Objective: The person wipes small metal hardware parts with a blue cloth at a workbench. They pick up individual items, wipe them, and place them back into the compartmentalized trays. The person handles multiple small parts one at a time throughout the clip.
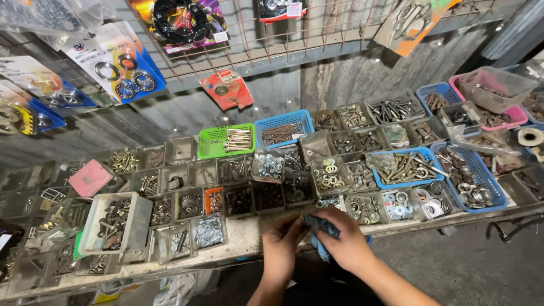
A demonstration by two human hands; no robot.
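Note:
My left hand (281, 246) and my right hand (343, 242) meet at the front edge of a workbench (243, 239). Both are closed on a crumpled blue cloth (322, 225) held between them; part of it hangs below my right hand. What the cloth wraps, if anything, is hidden. Just beyond my fingers sit small open trays of washers (399, 205) and nuts (329, 175).
The bench holds several small boxes of bolts, nuts and screws, a green basket (211, 148), blue baskets (494, 195), a pink basket (517, 115) and a white tub (135, 225). Packaged bearings and parts hang on a wire grid (294, 42) above. Grey floor lies at the lower right.

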